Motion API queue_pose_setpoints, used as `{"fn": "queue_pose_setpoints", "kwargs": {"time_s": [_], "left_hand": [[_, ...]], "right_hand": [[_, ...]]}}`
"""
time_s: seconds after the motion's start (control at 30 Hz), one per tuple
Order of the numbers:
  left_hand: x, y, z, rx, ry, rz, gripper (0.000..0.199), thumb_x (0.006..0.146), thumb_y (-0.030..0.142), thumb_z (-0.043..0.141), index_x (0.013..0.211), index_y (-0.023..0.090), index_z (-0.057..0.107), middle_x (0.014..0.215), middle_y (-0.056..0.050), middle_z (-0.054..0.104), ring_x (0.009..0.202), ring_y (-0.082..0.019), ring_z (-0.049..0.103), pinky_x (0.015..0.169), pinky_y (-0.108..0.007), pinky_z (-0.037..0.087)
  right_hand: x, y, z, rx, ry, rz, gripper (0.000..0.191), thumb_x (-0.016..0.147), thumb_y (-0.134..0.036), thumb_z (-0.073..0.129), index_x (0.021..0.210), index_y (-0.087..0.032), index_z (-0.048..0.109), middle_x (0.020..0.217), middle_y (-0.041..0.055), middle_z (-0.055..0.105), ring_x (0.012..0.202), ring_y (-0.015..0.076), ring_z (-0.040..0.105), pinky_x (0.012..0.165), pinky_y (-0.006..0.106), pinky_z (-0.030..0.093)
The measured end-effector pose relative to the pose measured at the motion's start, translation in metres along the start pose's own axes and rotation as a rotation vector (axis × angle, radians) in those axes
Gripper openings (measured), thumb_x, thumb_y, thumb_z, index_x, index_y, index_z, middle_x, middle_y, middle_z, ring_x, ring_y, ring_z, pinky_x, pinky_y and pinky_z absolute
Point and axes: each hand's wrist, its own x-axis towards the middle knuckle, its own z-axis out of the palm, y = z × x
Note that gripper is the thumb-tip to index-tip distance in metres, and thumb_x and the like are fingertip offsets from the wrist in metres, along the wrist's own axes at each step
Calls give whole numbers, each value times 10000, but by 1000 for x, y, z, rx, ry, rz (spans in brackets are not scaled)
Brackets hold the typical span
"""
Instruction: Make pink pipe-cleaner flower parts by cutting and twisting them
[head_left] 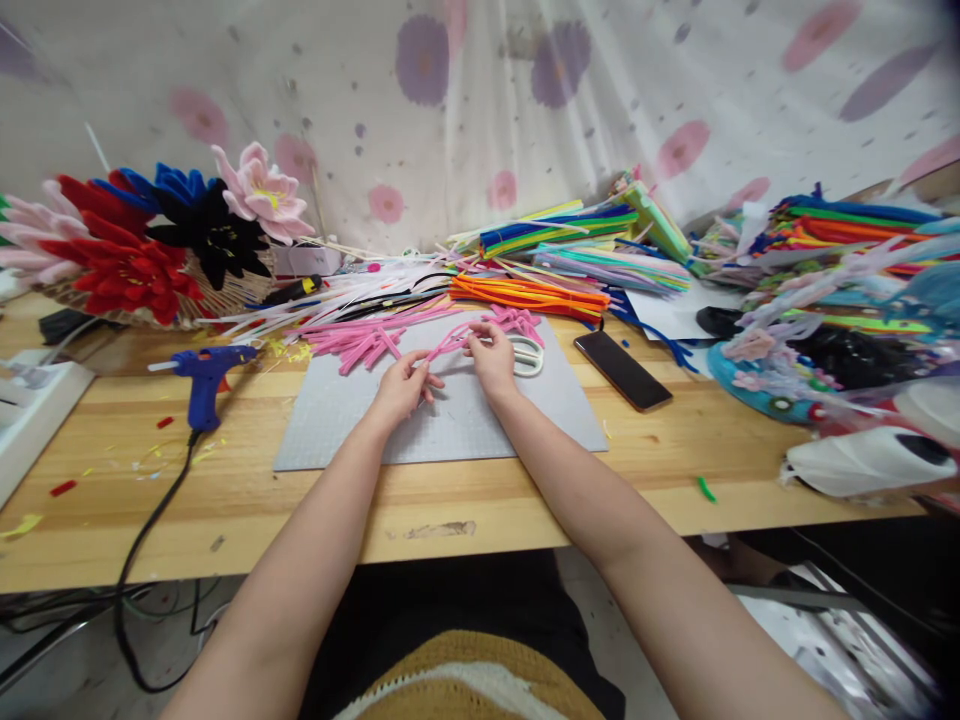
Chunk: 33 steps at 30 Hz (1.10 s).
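Between my two hands, above the grey cutting mat [337,430], is a pink pipe cleaner [450,343] bent into a loop. My left hand [407,388] pinches its left end between thumb and fingers. At the loop's right end, my right hand [491,357] has its fingers closed on it. White-handled scissors [528,356] lie just right of my right hand, their blades hidden. A pile of pink pipe cleaner pieces [364,347] rests on the mat's far left, and more pink pieces [517,320] lie behind my right hand.
A blue hot glue gun [206,383] stands on the left, its cord hanging over the table edge. Fuzzy flowers [142,260] fill the back left. Bundles of coloured pipe cleaners [532,293] line the back. A phone [622,370] lies right of the mat, with bagged items [862,370] beyond.
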Motion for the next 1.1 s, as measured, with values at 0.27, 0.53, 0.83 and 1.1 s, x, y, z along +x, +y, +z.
{"fn": "queue_pose_setpoints", "kwargs": {"time_s": [0.27, 0.53, 0.83, 1.1], "left_hand": [[2, -2, -2, -47, -113, 49, 142, 851, 282, 505, 930, 171, 465, 643, 7, 644, 370, -53, 511, 301, -111, 232], [-2, 3, -5, -219, -217, 62, 280, 798, 356, 559, 1020, 190, 512, 904, -53, 659, 535, -77, 577, 344, -139, 345], [-1, 4, -7, -98, -74, 91, 259, 635, 254, 688, 875, 162, 649, 731, -15, 621, 648, -117, 589, 530, -211, 448], [4, 4, -9, -333, 104, 103, 272, 636, 360, 703, 715, 155, 544, 678, 19, 575, 610, -88, 558, 578, -210, 456]], "right_hand": [[2, 3, -1, 71, -266, 142, 210, 613, -206, 579, 818, -158, 591, 660, -31, 545, 563, 79, 511, 566, 231, 453], [-3, -2, 1, 193, -270, 136, 409, 560, -231, 635, 937, -206, 478, 826, -36, 525, 598, 63, 526, 555, 216, 451], [-11, -4, 6, 193, -392, 184, 272, 561, -242, 650, 788, -174, 517, 690, -38, 551, 622, 85, 523, 598, 224, 444], [-23, -14, 11, 255, -601, 207, 275, 545, -259, 706, 751, -160, 553, 681, -36, 592, 593, 75, 532, 572, 207, 420]]}}
